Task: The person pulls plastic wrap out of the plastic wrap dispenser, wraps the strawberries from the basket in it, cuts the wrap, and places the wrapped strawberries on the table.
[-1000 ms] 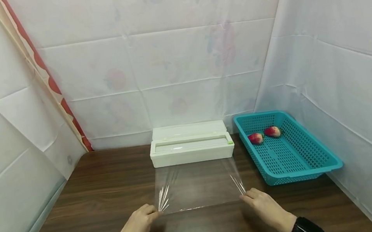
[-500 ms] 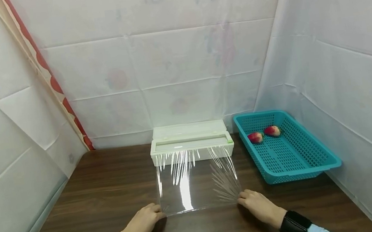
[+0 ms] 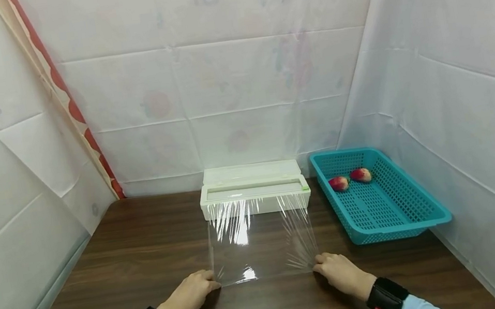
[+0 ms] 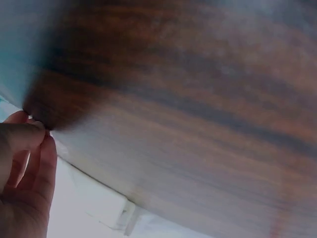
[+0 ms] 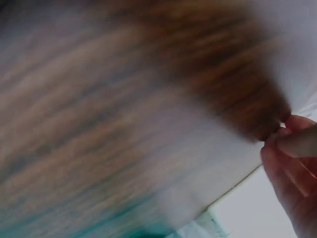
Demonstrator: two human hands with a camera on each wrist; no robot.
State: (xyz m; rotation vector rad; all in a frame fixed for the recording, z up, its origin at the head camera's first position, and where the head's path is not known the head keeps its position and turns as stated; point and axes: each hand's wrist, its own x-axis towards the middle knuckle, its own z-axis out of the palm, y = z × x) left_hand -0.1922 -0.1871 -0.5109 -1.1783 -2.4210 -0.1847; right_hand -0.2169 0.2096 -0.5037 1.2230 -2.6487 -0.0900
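Observation:
A sheet of clear plastic wrap (image 3: 264, 249) stretches from the front of a white cling film dispenser box (image 3: 254, 190) toward the person. The left hand (image 3: 193, 293) pinches its near left corner, and the right hand (image 3: 340, 273) pinches the near right corner. Creases fan out from the right hand's grip, and bright glare lies on the film's left half. The box's lid is raised at the back. In the left wrist view the thumb and fingers of the left hand (image 4: 29, 163) meet at their tips; the right hand (image 5: 292, 158) shows the same pinch in the right wrist view.
A teal perforated basket (image 3: 422, 199) stands right of the box, holding two red-and-cream fruits (image 3: 339, 183) near its far left side. The dark wooden table (image 3: 107, 298) reaches to white cloth walls (image 3: 240, 98) at the back and both sides.
The film now overlaps the box's front face, where before it showed only below it. Both hands have shifted slightly inward, still pinching the corners; the glare has moved and the right side has creased.

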